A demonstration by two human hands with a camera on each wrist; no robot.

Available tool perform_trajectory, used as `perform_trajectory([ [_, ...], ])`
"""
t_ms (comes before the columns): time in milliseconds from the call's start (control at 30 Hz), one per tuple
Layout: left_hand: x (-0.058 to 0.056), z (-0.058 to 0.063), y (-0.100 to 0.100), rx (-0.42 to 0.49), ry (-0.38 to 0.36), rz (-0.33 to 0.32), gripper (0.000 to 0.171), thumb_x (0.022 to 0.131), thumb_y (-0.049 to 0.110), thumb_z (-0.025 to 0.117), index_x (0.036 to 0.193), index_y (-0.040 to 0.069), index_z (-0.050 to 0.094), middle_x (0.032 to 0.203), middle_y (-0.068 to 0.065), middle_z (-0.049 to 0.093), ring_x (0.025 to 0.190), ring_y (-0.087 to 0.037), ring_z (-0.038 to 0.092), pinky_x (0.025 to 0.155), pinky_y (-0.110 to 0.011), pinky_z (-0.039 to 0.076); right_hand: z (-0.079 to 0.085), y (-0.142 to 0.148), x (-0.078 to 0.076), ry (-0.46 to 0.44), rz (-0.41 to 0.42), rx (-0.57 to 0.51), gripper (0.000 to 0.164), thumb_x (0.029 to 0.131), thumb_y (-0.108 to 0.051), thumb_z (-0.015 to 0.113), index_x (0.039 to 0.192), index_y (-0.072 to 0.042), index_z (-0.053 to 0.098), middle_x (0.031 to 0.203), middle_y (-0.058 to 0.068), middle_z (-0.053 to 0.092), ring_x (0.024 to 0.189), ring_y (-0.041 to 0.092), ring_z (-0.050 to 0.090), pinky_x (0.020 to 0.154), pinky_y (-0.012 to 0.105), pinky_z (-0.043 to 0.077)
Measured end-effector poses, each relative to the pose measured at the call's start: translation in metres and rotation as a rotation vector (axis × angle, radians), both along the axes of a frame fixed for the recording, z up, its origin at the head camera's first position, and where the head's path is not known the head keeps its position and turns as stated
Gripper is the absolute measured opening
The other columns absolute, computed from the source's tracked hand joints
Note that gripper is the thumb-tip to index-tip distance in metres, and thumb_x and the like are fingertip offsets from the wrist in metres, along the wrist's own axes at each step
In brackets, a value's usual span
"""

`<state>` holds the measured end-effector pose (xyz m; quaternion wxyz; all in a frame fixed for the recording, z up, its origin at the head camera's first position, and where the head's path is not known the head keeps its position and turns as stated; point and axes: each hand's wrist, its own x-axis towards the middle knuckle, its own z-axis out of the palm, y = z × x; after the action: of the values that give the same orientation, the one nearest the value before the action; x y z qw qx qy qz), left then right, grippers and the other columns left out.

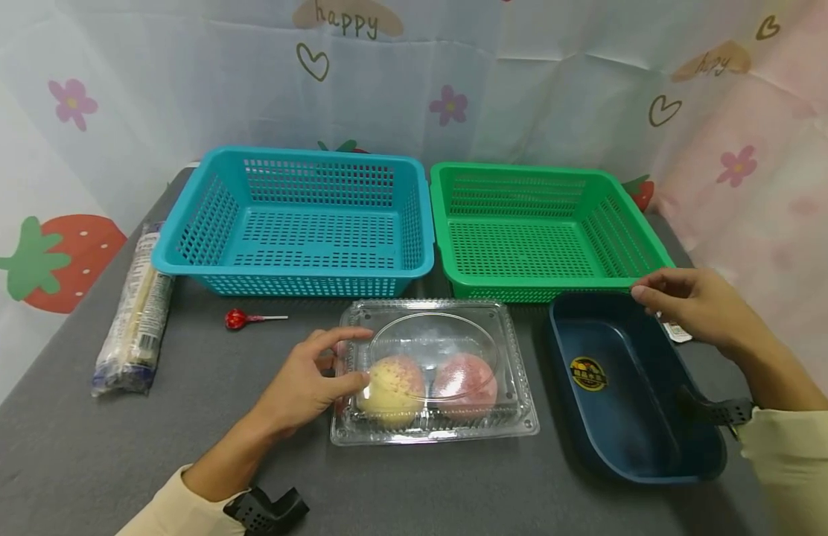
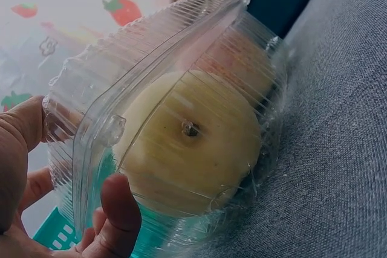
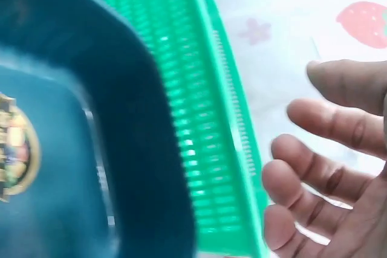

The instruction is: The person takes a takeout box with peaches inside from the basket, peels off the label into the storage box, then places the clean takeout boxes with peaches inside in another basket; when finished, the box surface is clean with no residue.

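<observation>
A clear plastic clamshell box (image 1: 435, 432) lies on the table with two apples inside, one yellow and pink (image 1: 395, 391), the other pink (image 1: 466, 383). My left hand (image 1: 310, 383) grips the box's left end, thumb and fingers spread over the lid. In the left wrist view the yellow apple (image 2: 193, 143) shows its stem hollow through the plastic. My right hand (image 1: 689, 305) hovers by the far right corner of a dark blue basin (image 1: 628, 387), close to the green basket (image 1: 534, 246). Its fingers are loosely bent and hold nothing in the right wrist view.
A blue basket (image 1: 320, 231) stands left of the green one, at the back. On the left lie a red lollipop (image 1: 237, 319) and a long plastic-wrapped package (image 1: 135, 313). A white tag (image 1: 677, 332) shows beneath my right hand. A printed curtain hangs behind.
</observation>
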<state>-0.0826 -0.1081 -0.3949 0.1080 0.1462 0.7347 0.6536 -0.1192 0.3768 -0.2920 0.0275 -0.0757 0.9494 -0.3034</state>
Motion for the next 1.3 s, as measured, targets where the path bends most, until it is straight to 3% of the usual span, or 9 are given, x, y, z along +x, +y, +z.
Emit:
perform_trajectory([
  [167, 0.000, 0.000, 0.000, -0.010, 0.006, 0.001, 0.051, 0.081, 0.002, 0.074, 0.129, 0.008, 0.059, 0.104, -0.019, 0.036, 0.059, -0.020, 0.053, 0.044, -0.036, 0.050, 0.013, 0.004, -0.009, 0.107, -0.086, -0.013, 0.036, 0.098, -0.027, 0.059, 0.115, 0.003, 0.064, 0.093, 0.003, 0.065, 0.076, 0.010, 0.059, 0.062, 0.020, 0.049],
  [267, -0.001, 0.000, 0.000, -0.015, 0.011, 0.005, 0.051, 0.080, 0.002, 0.075, 0.128, 0.008, 0.060, 0.102, -0.019, 0.037, 0.061, -0.018, 0.053, 0.045, -0.034, 0.049, 0.016, 0.007, -0.014, 0.142, -0.152, 0.009, 0.042, 0.098, -0.034, 0.058, 0.118, 0.002, 0.063, 0.101, 0.006, 0.063, 0.083, 0.012, 0.054, 0.064, 0.020, 0.045],
  [367, -0.001, 0.000, 0.000, -0.021, 0.015, 0.013, 0.051, 0.079, 0.001, 0.075, 0.127, 0.008, 0.061, 0.100, -0.018, 0.037, 0.060, -0.016, 0.051, 0.046, -0.030, 0.047, 0.016, 0.009, -0.022, 0.172, -0.188, 0.035, 0.046, 0.098, -0.037, 0.056, 0.121, 0.002, 0.062, 0.113, 0.014, 0.056, 0.094, 0.023, 0.049, 0.067, 0.029, 0.042],
  [567, -0.001, 0.001, 0.001, -0.027, 0.009, 0.017, 0.051, 0.079, 0.001, 0.076, 0.127, 0.008, 0.061, 0.098, -0.017, 0.037, 0.059, -0.015, 0.050, 0.047, -0.029, 0.047, 0.009, 0.017, -0.035, 0.202, -0.169, 0.046, 0.049, 0.098, -0.033, 0.055, 0.128, 0.006, 0.056, 0.137, 0.023, 0.038, 0.115, 0.045, 0.039, 0.080, 0.056, 0.037],
  [700, 0.000, 0.002, 0.000, -0.036, -0.001, 0.011, 0.051, 0.079, 0.002, 0.076, 0.128, 0.008, 0.060, 0.099, -0.017, 0.037, 0.061, -0.016, 0.050, 0.047, -0.030, 0.047, 0.003, 0.024, -0.041, 0.187, -0.143, 0.046, 0.053, 0.098, -0.032, 0.055, 0.132, 0.007, 0.051, 0.148, 0.025, 0.025, 0.126, 0.052, 0.029, 0.095, 0.071, 0.024],
  [800, 0.000, 0.002, 0.000, -0.044, -0.006, 0.007, 0.051, 0.080, 0.003, 0.076, 0.128, 0.009, 0.060, 0.100, -0.018, 0.037, 0.062, -0.017, 0.050, 0.048, -0.030, 0.047, -0.001, 0.028, -0.044, 0.162, -0.124, 0.055, 0.056, 0.097, -0.033, 0.055, 0.136, 0.007, 0.047, 0.153, 0.024, 0.018, 0.133, 0.055, 0.017, 0.098, 0.074, 0.016],
  [1067, 0.001, 0.003, 0.000, -0.053, -0.003, 0.013, 0.051, 0.080, 0.004, 0.075, 0.128, 0.009, 0.060, 0.099, -0.017, 0.037, 0.062, -0.018, 0.050, 0.049, -0.030, 0.048, -0.019, 0.034, -0.051, 0.039, -0.081, 0.082, 0.068, 0.098, -0.039, 0.053, 0.145, 0.007, 0.035, 0.158, 0.021, 0.002, 0.139, 0.051, -0.001, 0.099, 0.075, 0.008],
  [1300, 0.000, 0.002, -0.002, -0.043, -0.005, -0.002, 0.051, 0.081, 0.005, 0.074, 0.129, 0.010, 0.059, 0.099, -0.018, 0.038, 0.061, -0.019, 0.051, 0.049, -0.033, 0.049, -0.031, 0.037, -0.051, -0.036, -0.029, 0.139, 0.073, 0.099, -0.040, 0.050, 0.146, 0.010, 0.027, 0.158, 0.021, -0.003, 0.136, 0.056, 0.002, 0.096, 0.076, 0.013],
])
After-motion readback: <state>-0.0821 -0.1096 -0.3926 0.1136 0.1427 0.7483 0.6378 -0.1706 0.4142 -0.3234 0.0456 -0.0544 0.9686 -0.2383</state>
